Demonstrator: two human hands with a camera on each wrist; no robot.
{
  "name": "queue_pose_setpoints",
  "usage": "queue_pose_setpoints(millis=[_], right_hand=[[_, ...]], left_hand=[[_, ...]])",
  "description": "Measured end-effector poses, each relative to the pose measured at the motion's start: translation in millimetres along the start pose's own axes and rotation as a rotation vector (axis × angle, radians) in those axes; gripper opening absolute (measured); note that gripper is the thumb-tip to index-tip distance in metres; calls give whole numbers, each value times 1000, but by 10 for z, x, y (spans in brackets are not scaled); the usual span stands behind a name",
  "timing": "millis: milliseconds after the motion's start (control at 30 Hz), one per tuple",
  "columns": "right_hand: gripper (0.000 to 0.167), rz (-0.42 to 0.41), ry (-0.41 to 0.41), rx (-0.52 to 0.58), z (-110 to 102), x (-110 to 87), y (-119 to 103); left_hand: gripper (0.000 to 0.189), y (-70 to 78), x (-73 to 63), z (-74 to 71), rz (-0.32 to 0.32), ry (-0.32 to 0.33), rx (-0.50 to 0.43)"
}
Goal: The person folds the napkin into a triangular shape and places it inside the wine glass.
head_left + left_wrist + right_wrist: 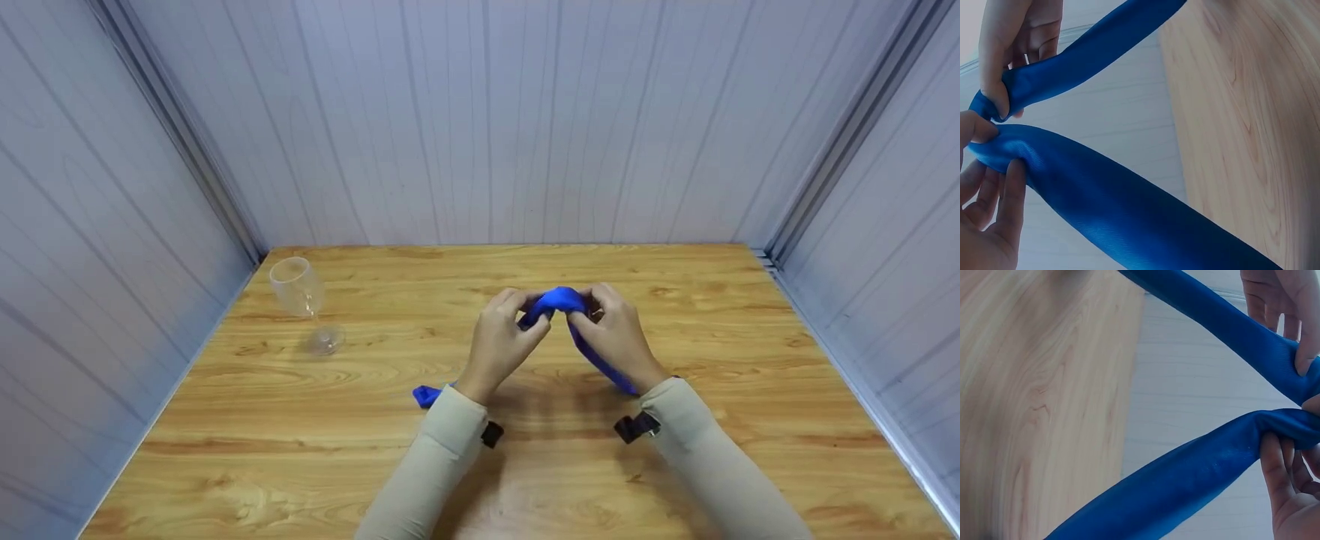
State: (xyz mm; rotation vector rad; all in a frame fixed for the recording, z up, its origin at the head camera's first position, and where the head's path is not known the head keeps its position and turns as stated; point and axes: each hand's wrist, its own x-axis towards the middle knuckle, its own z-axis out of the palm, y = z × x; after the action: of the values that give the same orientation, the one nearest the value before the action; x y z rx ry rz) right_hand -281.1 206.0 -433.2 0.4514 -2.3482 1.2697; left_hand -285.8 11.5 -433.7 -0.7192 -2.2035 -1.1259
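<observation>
A long, shiny blue cloth strip [561, 298] is raised above the table in a bend, looking like a folded scarf or necktie. My left hand [501, 341] pinches it on one side of the bend, thumb against fingers. On the other side my right hand [619, 337] grips it close by. One length hangs behind the left forearm, its end lying on the table; another runs down along the right wrist. In the left wrist view the cloth [1100, 208] widens away from the left fingers. The right wrist view has it [1185, 484] trailing from the right fingers.
A clear stemmed glass [297, 289] stands upright at the far left of the wooden table [375, 465]. White panelled walls [450, 135] enclose the table's back and both sides. A small black device [636, 427] sits at the right wrist.
</observation>
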Motion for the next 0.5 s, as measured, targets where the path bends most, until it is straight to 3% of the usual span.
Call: queue_pose_setpoints(millis=[267, 500], right_hand=[[14, 15, -20, 83, -59, 30, -51], [29, 87, -76, 211, -152, 50, -184]], left_hand=[[22, 41, 25, 2, 38, 50, -61], [24, 110, 47, -26, 67, 106, -159]])
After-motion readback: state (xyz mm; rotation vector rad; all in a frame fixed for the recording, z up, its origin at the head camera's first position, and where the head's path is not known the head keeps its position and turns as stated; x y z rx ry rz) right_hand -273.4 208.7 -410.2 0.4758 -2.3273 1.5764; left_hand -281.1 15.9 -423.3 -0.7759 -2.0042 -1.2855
